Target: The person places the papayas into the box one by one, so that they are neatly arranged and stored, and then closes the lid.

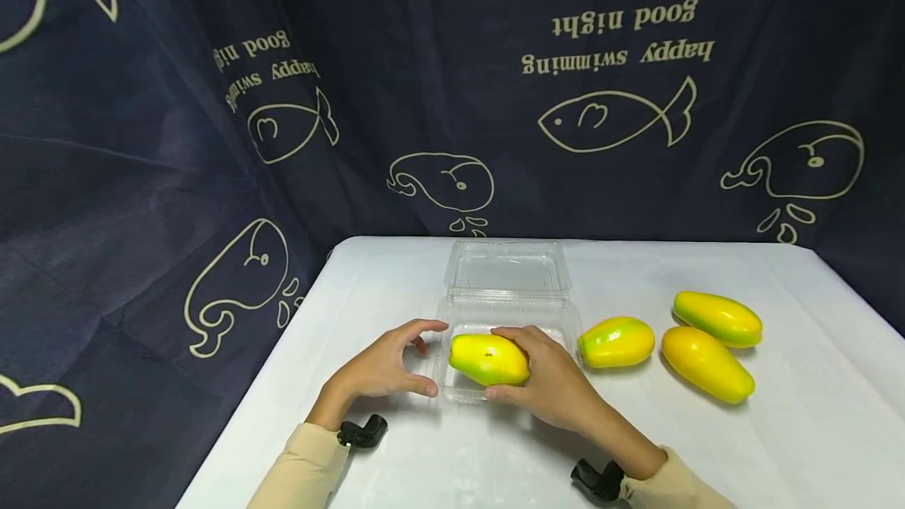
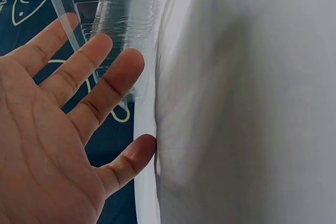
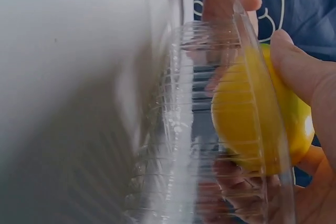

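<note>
In the head view my right hand (image 1: 547, 379) grips a yellow-green papaya (image 1: 489, 360) from its right end, thumb on the near side and fingers on the far side. The papaya is over the base of a clear plastic clamshell box (image 1: 463, 393), whose lid (image 1: 507, 267) lies folded back behind it. Through the ribbed box wall (image 3: 181, 108), the right wrist view shows the papaya partly below the rim. My left hand (image 1: 382, 360) holds nothing; its fingers are spread beside the box's left side. In the left wrist view its palm (image 2: 42, 145) faces the camera.
Right of the box lies another papaya (image 1: 617, 342), close to its wall. Two more papayas, one farther back (image 1: 717, 318) and one nearer (image 1: 707, 364), lie beyond it. All are on a white-covered table (image 1: 813, 430), with a dark printed curtain (image 1: 452, 85) behind.
</note>
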`<action>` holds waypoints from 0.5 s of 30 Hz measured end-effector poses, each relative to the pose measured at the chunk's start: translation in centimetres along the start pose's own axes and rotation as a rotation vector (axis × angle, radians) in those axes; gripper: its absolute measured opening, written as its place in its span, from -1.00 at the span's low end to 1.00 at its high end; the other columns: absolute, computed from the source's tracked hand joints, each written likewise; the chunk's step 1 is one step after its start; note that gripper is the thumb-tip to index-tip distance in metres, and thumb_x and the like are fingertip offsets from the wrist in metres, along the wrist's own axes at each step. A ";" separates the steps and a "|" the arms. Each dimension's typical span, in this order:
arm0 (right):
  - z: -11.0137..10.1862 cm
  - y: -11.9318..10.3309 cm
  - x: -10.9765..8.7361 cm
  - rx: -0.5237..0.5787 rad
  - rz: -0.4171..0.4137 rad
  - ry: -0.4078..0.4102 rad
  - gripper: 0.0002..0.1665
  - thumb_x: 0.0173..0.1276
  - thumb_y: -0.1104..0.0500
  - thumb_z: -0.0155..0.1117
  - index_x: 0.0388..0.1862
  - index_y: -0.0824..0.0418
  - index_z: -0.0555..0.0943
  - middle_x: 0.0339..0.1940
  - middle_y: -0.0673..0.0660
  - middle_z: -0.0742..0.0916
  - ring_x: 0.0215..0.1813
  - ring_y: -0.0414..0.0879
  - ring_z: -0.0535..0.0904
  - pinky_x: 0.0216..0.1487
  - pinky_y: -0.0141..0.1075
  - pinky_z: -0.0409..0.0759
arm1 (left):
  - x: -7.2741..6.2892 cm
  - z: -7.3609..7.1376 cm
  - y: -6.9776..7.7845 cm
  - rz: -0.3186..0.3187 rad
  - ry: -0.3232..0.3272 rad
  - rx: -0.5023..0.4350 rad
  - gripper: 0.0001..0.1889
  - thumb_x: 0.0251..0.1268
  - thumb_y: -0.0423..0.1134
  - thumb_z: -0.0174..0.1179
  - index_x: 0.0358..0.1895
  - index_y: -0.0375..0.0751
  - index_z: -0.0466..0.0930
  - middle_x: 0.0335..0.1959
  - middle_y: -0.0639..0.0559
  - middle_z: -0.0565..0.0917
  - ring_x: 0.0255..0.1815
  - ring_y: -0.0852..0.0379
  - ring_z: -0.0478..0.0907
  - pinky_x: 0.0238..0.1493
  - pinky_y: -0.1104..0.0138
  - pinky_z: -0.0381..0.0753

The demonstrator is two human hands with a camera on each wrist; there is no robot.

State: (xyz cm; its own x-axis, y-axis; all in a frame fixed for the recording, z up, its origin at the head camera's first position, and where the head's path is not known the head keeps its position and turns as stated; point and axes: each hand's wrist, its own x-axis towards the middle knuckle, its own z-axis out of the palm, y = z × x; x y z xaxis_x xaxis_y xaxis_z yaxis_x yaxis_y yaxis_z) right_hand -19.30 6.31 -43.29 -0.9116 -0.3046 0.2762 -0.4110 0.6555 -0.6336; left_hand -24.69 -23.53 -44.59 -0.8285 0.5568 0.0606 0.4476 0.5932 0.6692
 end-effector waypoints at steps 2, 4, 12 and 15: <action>0.0 0.1 0.2 0.012 0.003 -0.022 0.00 -0.12 -0.17 0.70 0.35 -0.01 0.52 0.13 -0.05 0.66 0.09 -0.15 0.58 0.11 -0.10 0.54 | 0.0 0.0 0.0 0.007 0.000 0.005 0.02 -0.22 0.15 0.63 0.46 0.27 0.32 0.26 0.32 0.52 0.10 0.15 0.52 0.17 0.11 0.51; 0.1 0.2 0.4 0.014 0.012 -0.043 -0.01 -0.11 -0.18 0.69 0.35 -0.01 0.52 0.15 -0.03 0.67 0.11 -0.13 0.58 0.12 -0.09 0.53 | 0.0 0.0 0.0 0.009 0.002 0.008 0.02 -0.22 0.15 0.62 0.46 0.25 0.32 0.26 0.32 0.52 0.10 0.15 0.52 0.17 0.12 0.51; 0.1 0.5 1.3 0.032 0.049 -0.078 -0.05 -0.04 -0.18 0.66 0.35 0.01 0.52 0.22 0.03 0.67 0.13 -0.06 0.59 0.09 -0.08 0.53 | 0.0 0.0 0.2 -0.002 0.001 0.002 0.00 -0.23 0.14 0.63 0.44 0.32 0.33 0.24 0.27 0.54 0.11 0.12 0.53 0.18 0.06 0.50; 0.2 0.5 1.7 0.043 0.043 -0.089 -0.06 -0.04 -0.18 0.66 0.35 0.02 0.53 0.22 0.04 0.67 0.13 -0.07 0.59 0.11 -0.07 0.54 | 0.0 0.0 0.2 -0.007 0.004 0.006 0.01 -0.23 0.13 0.63 0.44 0.28 0.34 0.22 0.30 0.54 0.10 0.12 0.53 0.19 0.06 0.49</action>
State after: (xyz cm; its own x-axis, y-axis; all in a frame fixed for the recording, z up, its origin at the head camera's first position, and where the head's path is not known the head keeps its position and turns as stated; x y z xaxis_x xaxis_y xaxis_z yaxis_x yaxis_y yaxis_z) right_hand -21.01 6.00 -43.29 -0.9230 -0.3381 0.1837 -0.3685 0.6394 -0.6748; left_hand -24.60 -23.43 -44.50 -0.8327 0.5506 0.0590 0.4439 0.6001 0.6654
